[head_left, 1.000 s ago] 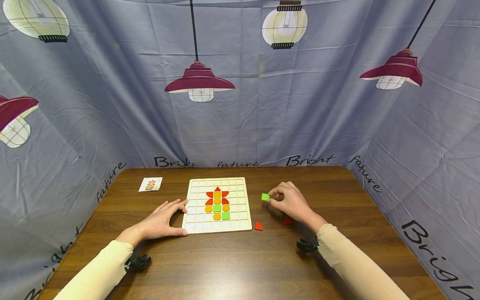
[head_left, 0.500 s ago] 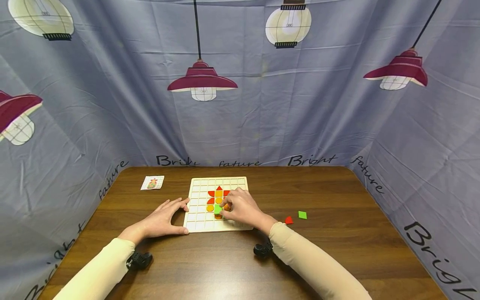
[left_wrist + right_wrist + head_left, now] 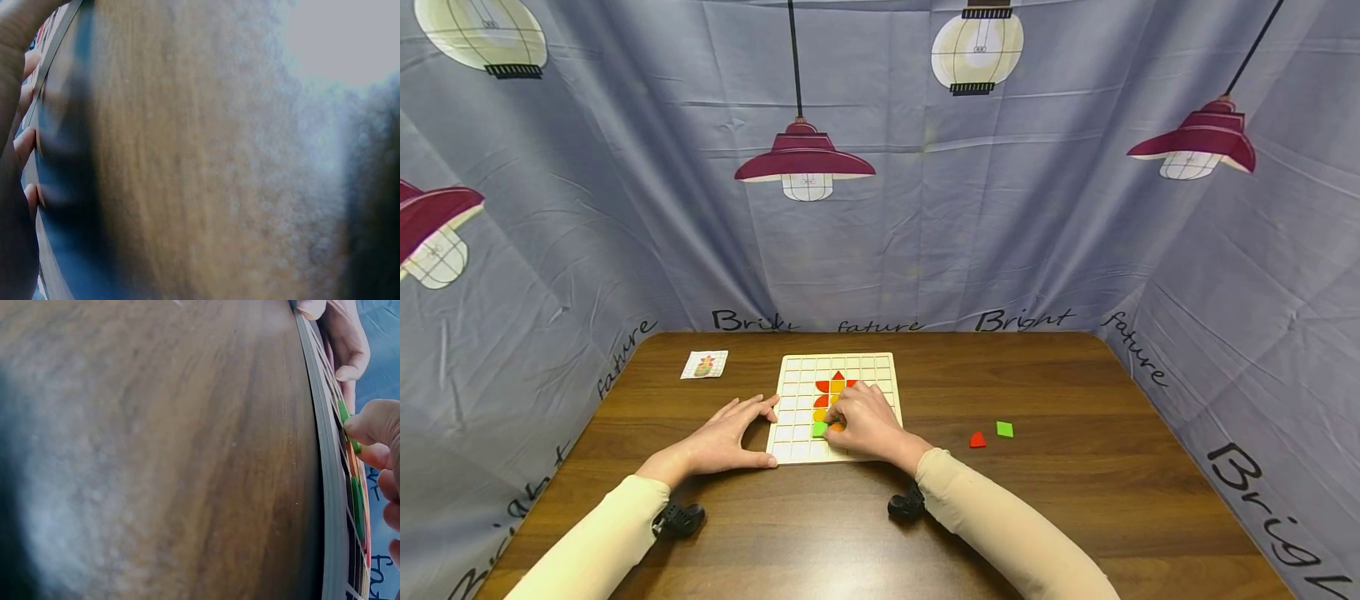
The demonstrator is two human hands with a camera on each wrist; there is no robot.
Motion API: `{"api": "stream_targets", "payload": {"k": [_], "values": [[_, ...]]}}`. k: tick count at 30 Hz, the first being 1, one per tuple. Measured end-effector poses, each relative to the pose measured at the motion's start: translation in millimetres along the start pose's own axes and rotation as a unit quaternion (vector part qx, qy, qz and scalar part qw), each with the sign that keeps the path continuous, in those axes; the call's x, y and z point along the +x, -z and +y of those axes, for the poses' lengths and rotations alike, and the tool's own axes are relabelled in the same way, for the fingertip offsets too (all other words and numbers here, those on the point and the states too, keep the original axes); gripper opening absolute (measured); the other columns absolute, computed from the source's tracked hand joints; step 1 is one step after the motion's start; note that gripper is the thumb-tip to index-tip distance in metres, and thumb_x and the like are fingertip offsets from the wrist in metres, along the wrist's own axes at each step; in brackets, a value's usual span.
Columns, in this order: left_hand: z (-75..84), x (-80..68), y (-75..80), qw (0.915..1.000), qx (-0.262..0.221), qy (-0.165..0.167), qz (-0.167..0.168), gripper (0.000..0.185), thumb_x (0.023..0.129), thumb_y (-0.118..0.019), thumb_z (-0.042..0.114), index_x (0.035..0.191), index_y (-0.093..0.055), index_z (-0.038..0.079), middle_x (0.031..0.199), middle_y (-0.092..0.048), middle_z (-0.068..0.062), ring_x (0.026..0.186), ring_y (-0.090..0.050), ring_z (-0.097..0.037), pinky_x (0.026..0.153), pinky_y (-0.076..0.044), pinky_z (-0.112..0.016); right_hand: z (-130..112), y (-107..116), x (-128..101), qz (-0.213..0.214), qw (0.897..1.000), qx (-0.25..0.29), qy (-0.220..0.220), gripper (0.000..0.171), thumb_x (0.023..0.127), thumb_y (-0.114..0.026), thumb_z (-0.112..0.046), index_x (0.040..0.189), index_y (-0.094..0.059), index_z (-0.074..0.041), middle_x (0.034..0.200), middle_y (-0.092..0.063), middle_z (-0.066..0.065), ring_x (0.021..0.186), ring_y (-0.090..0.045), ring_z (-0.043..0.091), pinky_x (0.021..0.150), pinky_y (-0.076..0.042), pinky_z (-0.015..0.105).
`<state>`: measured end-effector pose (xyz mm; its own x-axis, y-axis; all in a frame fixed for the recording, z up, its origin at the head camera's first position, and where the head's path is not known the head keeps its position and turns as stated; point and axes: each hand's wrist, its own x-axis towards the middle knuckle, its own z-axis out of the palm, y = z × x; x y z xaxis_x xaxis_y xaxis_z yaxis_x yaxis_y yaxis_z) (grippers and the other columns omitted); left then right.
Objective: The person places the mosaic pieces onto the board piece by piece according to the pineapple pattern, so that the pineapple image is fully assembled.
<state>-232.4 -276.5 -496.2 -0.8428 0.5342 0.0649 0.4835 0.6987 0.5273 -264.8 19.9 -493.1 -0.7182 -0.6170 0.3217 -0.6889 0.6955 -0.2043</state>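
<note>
A pale gridded board (image 3: 797,454) lies on the table, bearing a figure of red, orange and green tiles. With thumb and index finger my right hand (image 3: 871,425) pinches a green square tile (image 3: 820,430), low over a cell just below an orange round tile (image 3: 820,414). In the right wrist view this green tile (image 3: 344,411) shows edge-on at the fingertips. My right hand hides part of the figure's lower right. My left hand (image 3: 722,440) rests spread against the board's left edge, thumb near the front corner; its fingertips (image 3: 25,142) touch that edge in the left wrist view.
Right of the board lie a red tile (image 3: 977,439) and a loose green square tile (image 3: 1004,429). A small pattern card (image 3: 704,364) lies at the back left. A printed curtain (image 3: 880,250) stands behind the wooden table (image 3: 820,533).
My right hand has carried the green tile left from beside the board to over its lower left cells. The loose green tile at the right has come into view. My left hand stays put.
</note>
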Motion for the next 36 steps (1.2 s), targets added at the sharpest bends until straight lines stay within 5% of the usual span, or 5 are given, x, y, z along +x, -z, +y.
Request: {"api": "stream_targets", "payload": {"k": [19,36], "values": [[2.8,1.3,0.4,1.0000,0.005,0.003,-0.002,0.060,0.080,-0.080,0.059,0.118,-0.056,0.020,0.161,-0.039,-0.011,0.149,-0.031,-0.041,0.121,-0.012,-0.064,6.6,9.2,-5.7,0.008,1.000,0.025,0.002,0.016,0.083,-0.080,-0.038,0.092,-0.080,-0.025,0.081,-0.058,-0.014,0.083,-0.045,0.011,0.073,-0.036,0.028],[-0.7,-0.4,-0.6,1.0000,0.007,0.004,0.000,0.060,0.081,-0.079,0.062,0.118,-0.056,0.022,0.161,-0.039,-0.011,0.149,-0.031,-0.041,0.121,-0.012,-0.064,93.2,77.9,-65.6,0.026,0.995,0.055,-0.083,0.021,0.088,-0.081,-0.034,0.103,-0.079,-0.020,0.089,-0.060,-0.013,0.088,-0.048,0.012,0.080,-0.039,0.035]]}}
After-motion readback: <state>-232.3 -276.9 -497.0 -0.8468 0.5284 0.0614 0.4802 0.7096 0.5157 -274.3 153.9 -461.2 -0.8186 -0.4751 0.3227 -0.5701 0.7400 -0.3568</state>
